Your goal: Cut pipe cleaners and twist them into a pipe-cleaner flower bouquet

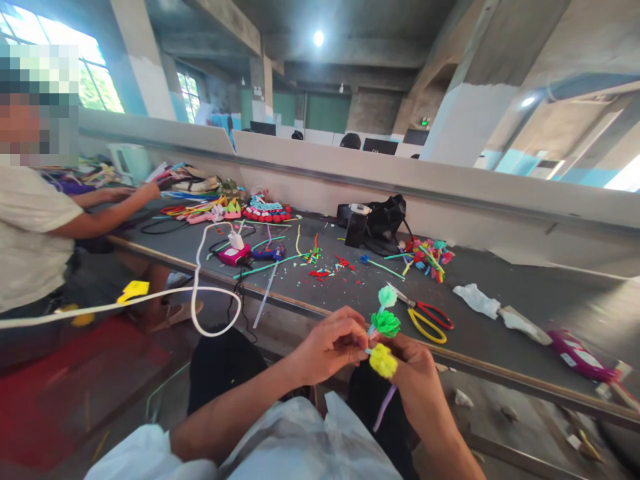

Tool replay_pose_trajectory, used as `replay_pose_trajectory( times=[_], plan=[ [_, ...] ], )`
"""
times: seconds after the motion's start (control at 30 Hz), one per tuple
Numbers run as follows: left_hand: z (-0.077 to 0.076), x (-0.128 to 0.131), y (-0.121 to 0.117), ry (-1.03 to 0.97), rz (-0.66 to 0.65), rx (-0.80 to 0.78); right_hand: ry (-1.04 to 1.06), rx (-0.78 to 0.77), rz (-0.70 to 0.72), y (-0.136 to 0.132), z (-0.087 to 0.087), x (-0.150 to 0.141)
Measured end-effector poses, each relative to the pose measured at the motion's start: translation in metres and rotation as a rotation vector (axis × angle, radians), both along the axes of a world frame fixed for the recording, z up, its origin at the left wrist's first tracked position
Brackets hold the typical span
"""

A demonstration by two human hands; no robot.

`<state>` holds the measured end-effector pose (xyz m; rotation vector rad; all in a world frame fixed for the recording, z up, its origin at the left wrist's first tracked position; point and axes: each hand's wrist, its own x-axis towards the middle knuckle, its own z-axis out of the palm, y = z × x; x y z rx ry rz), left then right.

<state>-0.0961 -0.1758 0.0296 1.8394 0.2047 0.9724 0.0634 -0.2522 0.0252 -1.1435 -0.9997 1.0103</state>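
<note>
Between my two hands, over the front edge of the table, is a small bunch of pipe-cleaner flowers. It has a pale mint flower point(387, 297) at the top, a green flower point(385, 324) in the middle and a yellow flower point(383, 361) lowest. My left hand point(345, 337) pinches the pale stems with thumb and fingertips. From the other side my right hand point(413, 357) closes around the bunch, its fingers partly hidden behind the yellow flower. A purple stem point(385, 407) hangs below. Just beyond my right hand lie scissors point(427, 321) with red and yellow handles.
Clipped red scraps point(320, 273) and pipe-cleaner pieces litter the table point(320, 300). A black bag point(390, 217) and a bundle of pipe-cleaner flowers point(430, 259) lie behind. A magenta glue gun point(583, 357) rests right. A white cable point(195, 293) loops left, where a co-worker point(35, 227) handles materials.
</note>
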Motion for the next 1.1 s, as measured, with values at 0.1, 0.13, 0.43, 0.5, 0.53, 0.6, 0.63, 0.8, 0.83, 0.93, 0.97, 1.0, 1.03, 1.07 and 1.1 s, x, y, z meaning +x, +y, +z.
replay_pose_trajectory(
  times=[0.1, 0.13, 0.43, 0.5, 0.53, 0.6, 0.63, 0.8, 0.83, 0.93, 0.97, 1.0, 1.03, 1.07, 1.1],
  plan=[
    [0.002, -0.003, 0.001, -0.018, -0.003, 0.09, -0.095, 0.009, -0.053, -0.003, -0.003, 0.001],
    [0.003, -0.003, 0.001, -0.025, -0.011, 0.09, -0.124, 0.014, -0.054, -0.004, -0.003, 0.002],
    [0.003, 0.003, -0.01, 0.173, 0.026, -0.423, -0.131, 0.052, -0.145, -0.003, -0.004, 0.005],
    [0.005, 0.002, -0.012, 0.205, 0.015, -0.449, -0.151, 0.087, -0.148, -0.003, -0.005, 0.005],
    [0.007, 0.002, -0.013, 0.207, 0.012, -0.463, -0.16, 0.1, -0.143, -0.004, -0.005, 0.006],
    [0.009, 0.001, -0.013, 0.203, 0.026, -0.473, -0.166, 0.088, -0.141, -0.006, -0.005, 0.005],
    [0.01, 0.0, -0.013, 0.2, 0.05, -0.452, -0.159, 0.068, -0.142, -0.007, -0.004, 0.005],
    [0.015, 0.0, -0.014, 0.161, 0.241, -0.091, -0.061, -0.004, -0.037, -0.007, -0.001, 0.006],
    [0.016, 0.0, -0.015, 0.148, 0.254, -0.036, -0.079, -0.011, -0.005, -0.007, 0.0, 0.006],
    [0.015, 0.0, -0.016, 0.136, 0.257, 0.023, -0.209, 0.012, 0.016, -0.008, 0.004, 0.008],
    [0.014, -0.001, -0.016, 0.14, 0.252, 0.019, -0.258, 0.028, 0.01, -0.009, 0.006, 0.008],
    [0.013, -0.001, -0.015, 0.146, 0.244, 0.013, -0.299, 0.038, 0.009, -0.01, 0.008, 0.009],
    [0.013, -0.001, -0.015, 0.152, 0.23, 0.009, -0.332, 0.042, 0.019, -0.011, 0.01, 0.01],
    [0.013, -0.001, -0.014, 0.161, 0.211, 0.01, -0.359, 0.038, 0.044, -0.012, 0.013, 0.011],
    [0.014, -0.001, -0.013, 0.176, 0.188, 0.013, -0.382, 0.03, 0.071, -0.013, 0.015, 0.013]
  ],
)
